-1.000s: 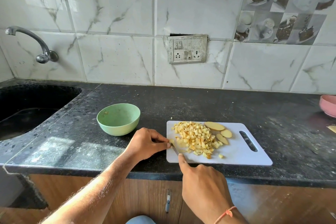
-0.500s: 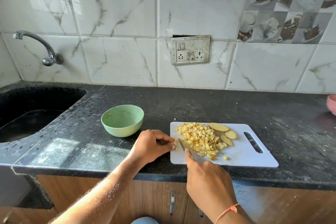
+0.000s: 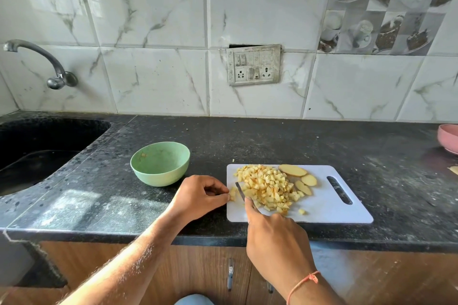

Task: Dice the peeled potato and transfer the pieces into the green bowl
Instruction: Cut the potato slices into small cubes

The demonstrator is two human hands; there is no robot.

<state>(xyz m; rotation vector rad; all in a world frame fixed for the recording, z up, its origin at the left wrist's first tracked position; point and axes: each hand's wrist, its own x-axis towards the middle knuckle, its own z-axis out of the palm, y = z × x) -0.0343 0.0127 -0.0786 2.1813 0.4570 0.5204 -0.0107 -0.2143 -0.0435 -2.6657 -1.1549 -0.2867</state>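
Note:
A heap of diced potato [image 3: 266, 187] lies on the white cutting board [image 3: 329, 210], with three uncut potato slices [image 3: 301, 177] just right of it. My right hand [image 3: 275, 235] grips a knife [image 3: 240, 190] with the forefinger along its back; the blade sits at the heap's left edge. My left hand [image 3: 198, 197] pinches a small potato piece [image 3: 232, 194] at the board's left edge, left of the blade. The green bowl [image 3: 159, 163] stands on the counter left of the board, with only a few scraps inside.
The board sits near the front edge of the black stone counter [image 3: 247, 141]. A sink [image 3: 37, 153] with a tap [image 3: 49, 64] is at the far left. A pink bowl [image 3: 448, 137] pokes in at the right edge. A switch plate [image 3: 253, 64] is on the tiled wall.
The knife blade has moved right, from the board's left edge up against the diced heap. A small bit of potato now lies apart on the left, at my left fingertips.

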